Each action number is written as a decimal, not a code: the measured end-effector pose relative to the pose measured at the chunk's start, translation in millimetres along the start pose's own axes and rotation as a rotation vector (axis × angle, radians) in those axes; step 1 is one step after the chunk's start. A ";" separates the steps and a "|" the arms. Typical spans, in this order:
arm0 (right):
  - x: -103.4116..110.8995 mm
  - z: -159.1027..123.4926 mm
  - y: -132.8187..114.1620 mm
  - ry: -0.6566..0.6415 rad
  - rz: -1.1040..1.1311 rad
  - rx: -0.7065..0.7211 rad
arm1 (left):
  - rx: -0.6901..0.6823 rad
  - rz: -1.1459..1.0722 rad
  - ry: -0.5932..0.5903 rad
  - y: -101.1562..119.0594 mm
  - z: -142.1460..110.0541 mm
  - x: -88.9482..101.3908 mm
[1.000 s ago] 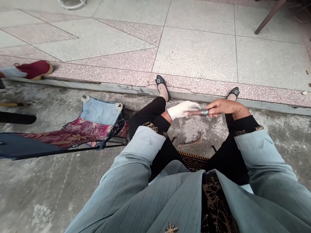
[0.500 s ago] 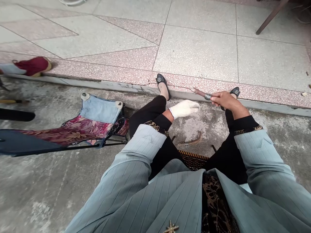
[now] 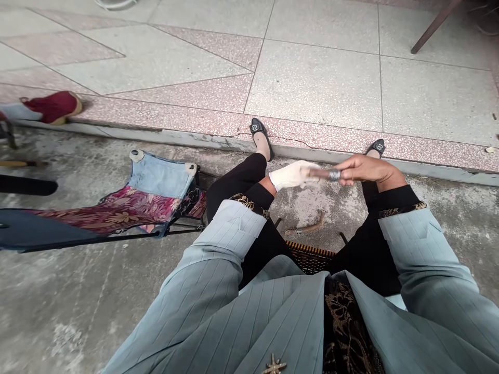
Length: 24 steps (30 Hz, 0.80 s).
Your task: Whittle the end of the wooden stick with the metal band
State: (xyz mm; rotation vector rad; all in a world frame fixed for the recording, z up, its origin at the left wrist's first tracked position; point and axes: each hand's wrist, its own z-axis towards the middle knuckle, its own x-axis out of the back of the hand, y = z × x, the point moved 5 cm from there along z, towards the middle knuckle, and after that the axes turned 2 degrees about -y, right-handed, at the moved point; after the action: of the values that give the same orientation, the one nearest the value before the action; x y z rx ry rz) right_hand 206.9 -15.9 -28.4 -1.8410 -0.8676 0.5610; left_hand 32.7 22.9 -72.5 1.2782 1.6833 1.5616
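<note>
My right hand, bare, is closed around a short brown stick with silvery wire wound round it near my fingers. The stick points left, its far end blurred and overlapping my left hand. That hand wears a white knitted glove; its fingers look curled together, and what lies inside them, if anything, is hidden. Whether the stick presses on the glove or passes in front of it, I cannot tell. Below both hands, a bent stick with similar wire lies on the concrete between my knees.
A woven seat edge shows between my thighs. To the left stands a folding chair of patterned cloth and denim. A raised tiled step runs ahead, under my shoes. Another person's red shoe rests on it; a brown leg of furniture stands upper right.
The stick in my right hand swung up and away from my gloved hand, then came back down to it. My left hand has barely moved.
</note>
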 end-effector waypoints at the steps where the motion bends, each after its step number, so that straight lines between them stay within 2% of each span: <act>1: 7.8 -3.8 -2.8 0.137 0.070 0.049 | 0.003 -0.077 -0.002 -1.3 1.1 -0.2; 3: 20.4 -6.9 -2.0 0.372 0.158 0.100 | -0.003 -0.146 -0.010 -2.7 3.4 -1.2; 6: 31.7 0.6 9.7 0.586 0.128 0.057 | -0.048 -0.043 -0.025 -0.6 5.2 -2.6; 9: 39.3 10.8 21.6 0.695 -0.089 -0.096 | -0.079 0.188 -0.033 1.4 5.4 -3.1; 11: 41.2 14.7 24.5 0.711 -0.347 -0.233 | -0.066 0.381 -0.018 0.0 5.9 -3.2; 14: 34.1 20.9 25.0 0.589 -0.746 -0.426 | -0.045 0.611 -0.040 -3.6 7.0 -7.8; 16: 22.5 26.7 29.7 0.400 -0.866 -0.538 | -0.056 0.676 -0.095 -4.5 6.8 -13.4; 18: 6.5 32.3 36.8 0.153 -0.849 -0.590 | -0.101 0.682 -0.152 -2.0 5.2 -18.2; 21: -15.3 36.3 40.0 -0.134 -0.698 -0.486 | -0.162 0.565 -0.174 5.0 1.5 -18.6; 24: -22.4 29.8 31.2 -0.229 -0.484 -0.310 | -0.135 0.318 -0.118 7.5 -0.3 -11.4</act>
State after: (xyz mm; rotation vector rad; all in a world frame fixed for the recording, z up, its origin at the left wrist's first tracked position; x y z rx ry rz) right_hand 181.5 -23.9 -69.0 -1.7633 -1.5719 0.3438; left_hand 39.5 12.1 -67.9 1.5902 1.3265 1.7067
